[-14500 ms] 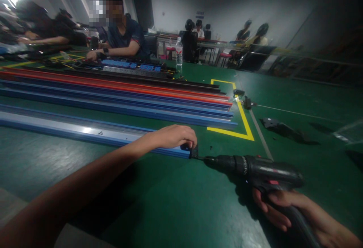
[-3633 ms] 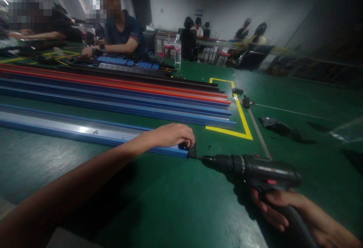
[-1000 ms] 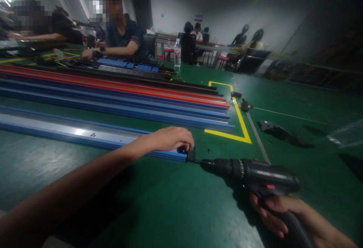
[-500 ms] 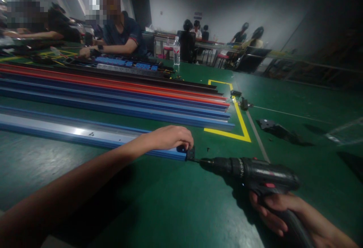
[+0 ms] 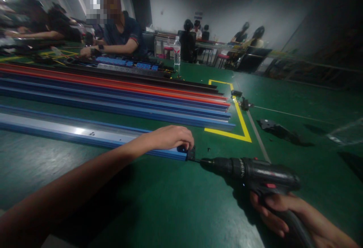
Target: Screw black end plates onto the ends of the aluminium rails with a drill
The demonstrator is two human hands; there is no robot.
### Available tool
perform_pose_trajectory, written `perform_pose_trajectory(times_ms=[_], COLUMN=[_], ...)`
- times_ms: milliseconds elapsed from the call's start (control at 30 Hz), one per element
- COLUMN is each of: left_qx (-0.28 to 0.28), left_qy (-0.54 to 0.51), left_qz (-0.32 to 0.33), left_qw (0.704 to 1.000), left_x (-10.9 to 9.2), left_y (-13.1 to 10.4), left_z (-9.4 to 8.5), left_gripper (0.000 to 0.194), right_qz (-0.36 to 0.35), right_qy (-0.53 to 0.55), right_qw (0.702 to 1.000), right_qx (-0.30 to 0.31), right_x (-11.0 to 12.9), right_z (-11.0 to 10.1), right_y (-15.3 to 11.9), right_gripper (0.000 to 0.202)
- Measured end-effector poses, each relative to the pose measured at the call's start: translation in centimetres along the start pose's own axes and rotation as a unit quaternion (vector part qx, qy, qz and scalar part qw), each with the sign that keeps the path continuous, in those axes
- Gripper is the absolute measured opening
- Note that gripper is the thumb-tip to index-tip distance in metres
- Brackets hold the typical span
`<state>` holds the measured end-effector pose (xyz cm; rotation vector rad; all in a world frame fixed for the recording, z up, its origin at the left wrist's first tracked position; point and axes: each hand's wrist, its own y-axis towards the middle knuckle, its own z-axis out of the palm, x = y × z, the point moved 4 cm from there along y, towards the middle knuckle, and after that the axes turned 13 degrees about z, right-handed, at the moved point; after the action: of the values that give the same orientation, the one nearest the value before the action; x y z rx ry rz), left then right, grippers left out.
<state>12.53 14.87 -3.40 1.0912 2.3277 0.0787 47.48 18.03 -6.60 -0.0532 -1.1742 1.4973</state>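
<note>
The left hand (image 5: pixel 170 137) has its fingers curled nearly closed over the end piece (image 5: pixel 192 153), steadying it; the fingertips are partly hidden, so how firmly they pinch cannot be told. The right hand (image 5: pixel 272 206) has its fingers wrapped round the grip of the drill (image 5: pixel 266 172); trigger pressure cannot be told. The end piece sits at the right end of the near blue rail (image 5: pixel 79 130), and the bit (image 5: pixel 194 160) reaches its right face, pointing left. Hazard, in my judgement: a bit held off-line or pushed too lightly could cam out, scoring the end piece or striking the left fingers close by. Hard leftward pressure could slide the rail, no clamp being visible, and a loose hold could let the end piece turn askew. A small dark screw (image 5: pixel 209 149) lies just beyond the bit on the bench (image 5: pixel 170 202); a sweep of the drill could knock it away. Farther off lie more blue rails (image 5: pixel 127 106) and red rails (image 5: pixel 127 85), with a bottle (image 5: pixel 177 51) upright beyond, and a person (image 5: pixel 121 36) seated at far left.
</note>
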Motion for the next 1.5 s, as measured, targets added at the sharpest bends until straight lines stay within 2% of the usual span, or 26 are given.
perform_pose_trajectory(times_ms=[767, 933, 1200, 1367, 1500], left_qx=[-0.008, -0.013, -0.006, -0.003, -0.004], left_qy=[-0.007, -0.011, -0.006, -0.011, -0.010], left_qz=[0.000, 0.005, 0.000, -0.004, -0.003], left_qw=[1.000, 1.000, 1.000, 1.000, 1.000], left_x=[-0.15, -0.19, -0.16, -0.20, -0.22], left_y=[0.10, 0.11, 0.12, 0.13, 0.10], left_z=[-0.14, -0.18, -0.17, -0.18, -0.21], left_gripper=[0.023, 0.024, 0.023, 0.023, 0.023], right_qz=[0.013, -0.007, 0.021, -0.021, -0.010], right_qy=[-0.007, 0.006, -0.008, 0.007, -0.009], right_qw=[1.000, 1.000, 1.000, 1.000, 1.000], right_qx=[0.001, 0.016, 0.018, 0.019, 0.023], right_x=[0.29, 0.06, 0.41, -0.19, -0.12], right_z=[0.42, 0.23, 0.52, -0.24, -0.11], right_y=[-0.05, 0.13, -0.09, 0.34, 0.30], right_gripper=[0.024, 0.025, 0.023, 0.028, 0.028])
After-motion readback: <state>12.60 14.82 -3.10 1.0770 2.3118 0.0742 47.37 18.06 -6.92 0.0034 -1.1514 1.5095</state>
